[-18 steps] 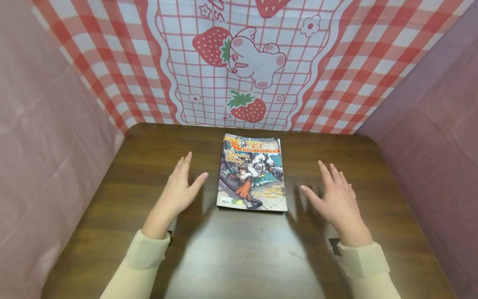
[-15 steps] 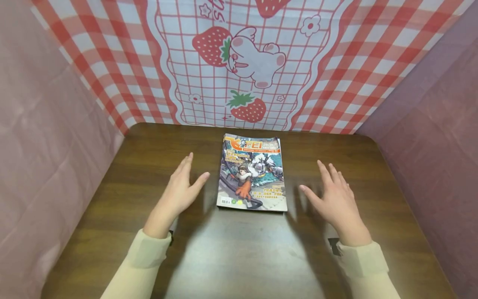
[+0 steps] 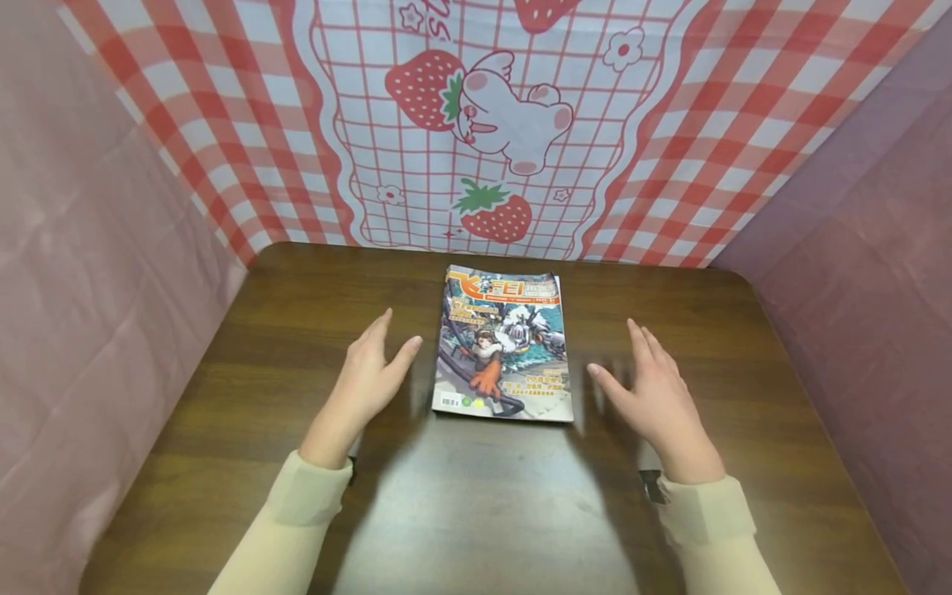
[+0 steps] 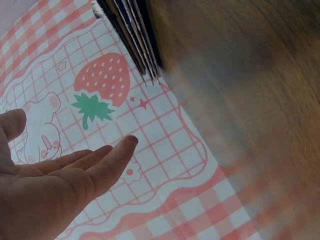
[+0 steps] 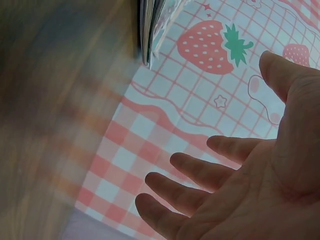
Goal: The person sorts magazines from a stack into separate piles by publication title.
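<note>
A red-checked strawberry cloth (image 3: pixel 494 136) hangs behind the brown wooden table (image 3: pixel 476 496).

The magazine (image 3: pixel 503 347) bears an orange masthead (image 3: pixel 500 287) legible as "FEI", its smaller yellow print (image 3: pixel 545 379) illegible, and the checked cloth (image 3: pixel 580 124) bears red lettering (image 3: pixel 440 18), cut off.

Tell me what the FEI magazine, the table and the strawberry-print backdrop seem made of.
FEI magazine: paper, perhaps glossy, judging by its colour print and thin layered edges.
Table: brown wood grain with a soft sheen, so varnished wood or laminate.
Strawberry-print backdrop: probably thin matte fabric, as its checks ripple.
</note>
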### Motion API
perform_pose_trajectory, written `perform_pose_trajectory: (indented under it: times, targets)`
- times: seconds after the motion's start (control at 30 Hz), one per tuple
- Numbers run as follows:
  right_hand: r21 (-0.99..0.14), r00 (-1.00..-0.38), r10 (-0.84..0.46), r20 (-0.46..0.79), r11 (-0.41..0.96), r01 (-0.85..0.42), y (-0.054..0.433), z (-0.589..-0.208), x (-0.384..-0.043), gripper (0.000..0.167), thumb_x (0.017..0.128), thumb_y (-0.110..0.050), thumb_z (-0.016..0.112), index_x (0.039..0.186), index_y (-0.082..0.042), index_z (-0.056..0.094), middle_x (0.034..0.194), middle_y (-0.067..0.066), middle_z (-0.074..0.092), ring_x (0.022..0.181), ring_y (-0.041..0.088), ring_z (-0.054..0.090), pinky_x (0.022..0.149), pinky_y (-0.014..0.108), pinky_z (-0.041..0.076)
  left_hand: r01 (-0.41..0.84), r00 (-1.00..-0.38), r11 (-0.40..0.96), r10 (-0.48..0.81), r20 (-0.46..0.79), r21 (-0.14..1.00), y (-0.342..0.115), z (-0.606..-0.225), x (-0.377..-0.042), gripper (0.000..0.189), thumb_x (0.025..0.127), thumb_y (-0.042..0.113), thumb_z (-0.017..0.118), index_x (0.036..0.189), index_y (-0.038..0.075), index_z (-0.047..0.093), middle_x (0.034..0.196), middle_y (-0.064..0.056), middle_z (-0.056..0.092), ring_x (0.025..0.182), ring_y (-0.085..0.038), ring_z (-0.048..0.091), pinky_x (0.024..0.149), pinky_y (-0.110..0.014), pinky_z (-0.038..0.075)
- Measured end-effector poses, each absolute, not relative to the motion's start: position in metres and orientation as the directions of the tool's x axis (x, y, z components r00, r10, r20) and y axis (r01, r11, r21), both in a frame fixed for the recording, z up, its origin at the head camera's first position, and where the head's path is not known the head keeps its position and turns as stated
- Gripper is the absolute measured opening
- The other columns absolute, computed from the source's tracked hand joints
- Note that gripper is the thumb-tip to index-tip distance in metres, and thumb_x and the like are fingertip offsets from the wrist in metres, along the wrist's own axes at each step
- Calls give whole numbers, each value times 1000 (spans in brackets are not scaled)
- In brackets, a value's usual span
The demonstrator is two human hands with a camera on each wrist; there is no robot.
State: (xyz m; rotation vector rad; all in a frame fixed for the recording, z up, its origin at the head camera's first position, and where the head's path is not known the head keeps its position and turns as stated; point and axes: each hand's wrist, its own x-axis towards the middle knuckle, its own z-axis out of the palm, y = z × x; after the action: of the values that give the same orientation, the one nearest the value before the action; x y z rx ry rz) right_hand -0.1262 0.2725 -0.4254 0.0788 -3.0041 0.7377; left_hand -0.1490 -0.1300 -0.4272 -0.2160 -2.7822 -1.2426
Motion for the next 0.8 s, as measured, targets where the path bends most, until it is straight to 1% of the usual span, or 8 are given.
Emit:
perform_pose_trajectory:
  times: [0.13,0.27,0.4,0.53,0.67,0.8]
  targets:
    - [-493,-997,-46,56,867,-68,271,-428,-127,98,96,-64,57,164,-11,11,163,27,16,143,55,21,108,74,21,147,-989,650,80,126,746,-128,-428,-150,78,103,46,56,155,-7,31,155,-27,36,136,-43,44,115,-52,31]
    - [-524,-997,-59,56,848,-80,271,-430,-128,98,96,-61,59,164,-8,11,162,28,18,144,51,21,110,71,22,114,-993,616,71,90,780,-126,-430,-152,78,102,46,59,155,-5,33,152,-28,41,124,-43,55,107,-54,42]
    - [-545,-996,-68,48,834,-84,269,-431,-131,99,96,-60,59,163,-5,11,162,28,19,146,49,21,112,68,22,60,-998,526,61,33,848,-124,-433,-155,75,101,41,62,154,-5,35,143,-30,50,119,-42,60,100,-51,49]
    - [-556,-997,-66,27,828,-70,266,-431,-132,100,97,-61,58,163,-5,10,163,28,19,146,49,20,113,67,22,27,-999,462,54,2,886,-121,-437,-158,70,101,34,64,152,-7,38,134,-32,57,117,-41,62,98,-50,51]
    - [-561,-998,-67,16,825,-65,263,-432,-134,99,97,-61,57,163,-4,10,162,28,20,146,48,21,114,66,22,23,-999,459,42,4,888,-120,-439,-160,70,99,32,67,150,-8,41,133,-31,58,114,-39,64,94,-49,54]
    - [-560,-997,-70,21,825,-70,262,-435,-137,97,98,-60,56,162,0,14,161,30,22,145,49,22,114,65,21,16,-999,473,38,-2,881,-118,-439,-160,73,97,33,70,149,-8,41,135,-30,58,111,-37,66,91,-48,55]
